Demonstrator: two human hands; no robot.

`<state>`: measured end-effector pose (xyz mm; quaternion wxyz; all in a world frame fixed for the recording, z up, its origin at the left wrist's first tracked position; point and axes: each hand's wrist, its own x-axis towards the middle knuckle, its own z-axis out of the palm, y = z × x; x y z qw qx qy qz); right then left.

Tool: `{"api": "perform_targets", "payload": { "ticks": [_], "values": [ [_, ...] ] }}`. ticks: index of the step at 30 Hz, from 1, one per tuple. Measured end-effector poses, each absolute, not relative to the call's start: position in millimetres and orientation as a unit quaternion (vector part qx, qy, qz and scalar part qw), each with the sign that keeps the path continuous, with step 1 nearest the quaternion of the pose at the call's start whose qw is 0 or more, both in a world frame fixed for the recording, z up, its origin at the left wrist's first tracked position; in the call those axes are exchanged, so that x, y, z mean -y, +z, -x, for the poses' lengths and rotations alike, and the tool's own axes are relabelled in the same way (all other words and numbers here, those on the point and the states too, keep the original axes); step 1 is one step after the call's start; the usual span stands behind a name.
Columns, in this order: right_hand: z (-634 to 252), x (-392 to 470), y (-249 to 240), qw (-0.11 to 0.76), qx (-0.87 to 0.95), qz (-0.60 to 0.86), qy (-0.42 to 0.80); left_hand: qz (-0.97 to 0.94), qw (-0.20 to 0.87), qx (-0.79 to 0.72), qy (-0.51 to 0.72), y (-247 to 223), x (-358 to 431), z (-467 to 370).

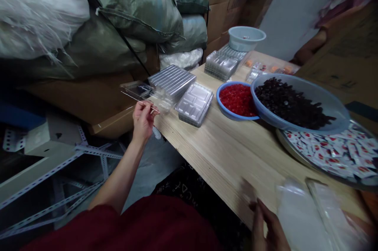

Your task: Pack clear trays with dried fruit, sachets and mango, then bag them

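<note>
My left hand (143, 119) is closed in a pinch on the near edge of a thin clear plastic tray (137, 89), held beyond the table's left edge. Just right of it, a stack of clear compartment trays (195, 103) lies on the table, with a ribbed stack of clear plastic (173, 82) behind. My right hand (267, 225) is low in the view, over the near edge of the table. Motion smears its fingers, so I cannot make out their grip. Clear plastic bags or sleeves (301, 215) lie just right of it.
On the wooden table (206, 156) stand a blue bowl of red pieces (220, 99), a bowl of dark pieces (339, 121), and a metal tray of small printed sachets (288, 148). A pale basin (247, 44) sits at the back. Stuffed sacks (132, 3) and a metal frame (97, 150) flank the left.
</note>
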<state>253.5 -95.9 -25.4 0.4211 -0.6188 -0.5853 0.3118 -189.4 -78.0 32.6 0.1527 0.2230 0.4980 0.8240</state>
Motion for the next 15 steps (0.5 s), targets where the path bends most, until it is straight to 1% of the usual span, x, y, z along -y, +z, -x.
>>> {"api": "perform_targets", "payload": {
  "ticks": [2,4,5,7,9,11,13,15],
  "values": [
    [-228.2,93.7,-19.7,0.432,0.548,0.608,0.379,-0.267,0.198,-0.494,0.803,45.5,85.2,152.0],
    [-197.6,89.6,-11.0,0.425,0.519,0.558,0.489,-0.294,0.28,-0.476,0.78,48.2,87.9,109.8],
    [-182.8,86.2,-6.9,0.426,0.499,0.518,0.548,-0.301,0.328,-0.466,0.765,45.0,88.6,87.8],
    [-159.2,76.6,-1.5,0.446,0.461,0.452,0.62,-0.303,0.421,-0.446,0.729,30.8,90.5,45.0],
    [-148.6,64.9,-2.0,0.475,0.425,0.432,0.638,-0.302,0.498,-0.436,0.686,11.1,93.7,10.4],
    [-152.8,54.5,-8.2,0.499,0.393,0.456,0.623,-0.319,0.562,-0.439,0.624,-7.4,95.8,-7.4],
    [-168.6,47.3,-18.8,0.513,0.376,0.497,0.59,-0.364,0.615,-0.46,0.526,-18.6,93.9,-3.0],
    [-189.3,42.7,-32.2,0.516,0.381,0.535,0.55,-0.437,0.646,-0.489,0.39,-18.4,87.1,21.5]
  ]
}}
